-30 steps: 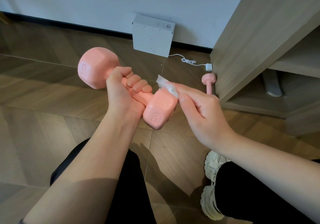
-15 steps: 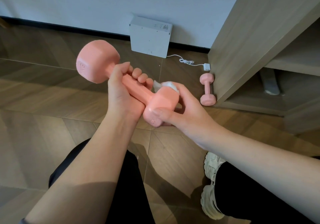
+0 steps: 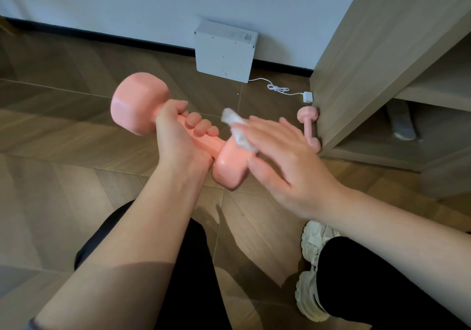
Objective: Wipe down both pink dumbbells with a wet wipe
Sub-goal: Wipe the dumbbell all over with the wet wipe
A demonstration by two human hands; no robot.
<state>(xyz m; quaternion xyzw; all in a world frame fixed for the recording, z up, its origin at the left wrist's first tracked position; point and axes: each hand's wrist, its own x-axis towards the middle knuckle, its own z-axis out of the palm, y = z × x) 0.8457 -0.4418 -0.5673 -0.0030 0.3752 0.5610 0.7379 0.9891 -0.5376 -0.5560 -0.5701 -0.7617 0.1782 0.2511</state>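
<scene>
My left hand [image 3: 178, 138] grips the handle of a pink dumbbell [image 3: 137, 102], held in the air and tilted with one head up at the left and the other down near the middle. My right hand [image 3: 285, 161] lies flat with straight fingers over that lower head [image 3: 230, 166], pressing a crumpled white wet wipe [image 3: 237, 130] against its top. A second pink dumbbell [image 3: 309, 125] lies on the floor beside the wooden cabinet, partly hidden behind my right hand.
A wooden cabinet [image 3: 369, 62] with open shelves stands at the right. A white box [image 3: 224, 51] leans on the wall, with a white cable and plug [image 3: 307, 97] running toward the cabinet. My black-trousered legs and a white shoe [image 3: 312, 273] fill the bottom.
My right hand has shifted from curling round the lower dumbbell head to lying flat over its top with the wipe. The dumbbell has tilted slightly lower.
</scene>
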